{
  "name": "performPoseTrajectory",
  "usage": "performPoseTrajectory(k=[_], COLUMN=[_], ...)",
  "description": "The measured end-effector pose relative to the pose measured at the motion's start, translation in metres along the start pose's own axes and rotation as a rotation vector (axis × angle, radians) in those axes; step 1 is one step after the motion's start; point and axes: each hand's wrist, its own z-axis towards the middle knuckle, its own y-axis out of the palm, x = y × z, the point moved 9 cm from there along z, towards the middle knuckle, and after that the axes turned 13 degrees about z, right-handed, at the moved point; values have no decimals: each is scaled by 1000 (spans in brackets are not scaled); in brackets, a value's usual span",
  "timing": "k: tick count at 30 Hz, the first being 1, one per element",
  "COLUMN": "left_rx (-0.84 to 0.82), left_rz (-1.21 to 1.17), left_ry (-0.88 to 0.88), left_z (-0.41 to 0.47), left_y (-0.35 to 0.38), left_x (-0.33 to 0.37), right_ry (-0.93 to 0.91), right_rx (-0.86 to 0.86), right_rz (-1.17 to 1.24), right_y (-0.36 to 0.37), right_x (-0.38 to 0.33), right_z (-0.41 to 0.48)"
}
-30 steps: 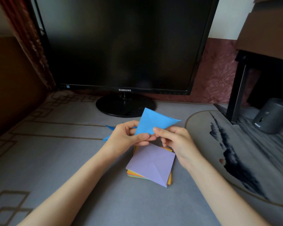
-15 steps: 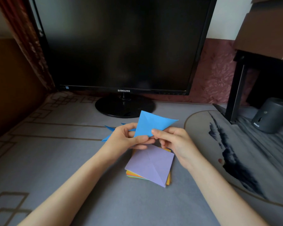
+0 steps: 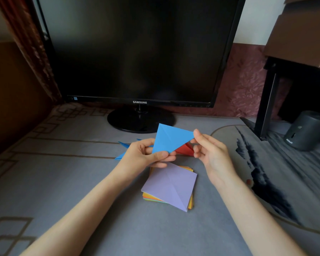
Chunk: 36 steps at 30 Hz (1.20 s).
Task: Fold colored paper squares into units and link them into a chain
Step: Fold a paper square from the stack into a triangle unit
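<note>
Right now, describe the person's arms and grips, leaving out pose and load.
Left forearm and right forearm are bare, with no sleeve in view. Left grip and right grip are bare hands: no gloves, rings, watch or bands show. Nails look short.

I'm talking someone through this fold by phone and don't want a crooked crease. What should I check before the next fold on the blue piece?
1. Blue triangle is held up off the table: ok.
2. Left hand grips its lower corner, thumb on the front: ok.
3. Right hand pinches the right tip between its fingers: ok.
4. Paper layers line up edge to edge: cannot tell, only the front face shows.
5. Purple sheet lies on top of the stack, within reach: ok.
6. Red folded piece lies clear of the blue triangle: cannot tell, it is partly hidden behind it.
</note>
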Motion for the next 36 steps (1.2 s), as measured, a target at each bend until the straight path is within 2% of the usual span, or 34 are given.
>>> performPoseTrajectory(k=[3,7,11,15,18,23,30,33,36], left_rx=[16,42,9,114,225,239,300,279,235], left_rz=[-14,-75,-2,175,84,57,-82,-91,-103], left_ry=[-2,-12,-7,5,-9,-53,-66,-74,-73], left_z=[0,0,0,0,0,0,0,0,0], left_y=[-1,-3,3,-5,-20,-24,-33,-31,-26], left_x=[0,-1,-2,1,2,-3,-6,-8,-6], right_ry=[91,113,20,-5,-2,-65,-167,-179,-173], right_rx=[-74,-271,-240,-220,-267,-302,-533,-534,-472], right_rz=[14,-192,-180,-209,-324,-324,-430,-427,-323], right_y=[9,30,29,27,35,41,59,60,54], right_x=[11,21,16,12,13,13,12,12,7], right_z=[-2,-12,-11,-11,-14,-17,-28,-28,-24])
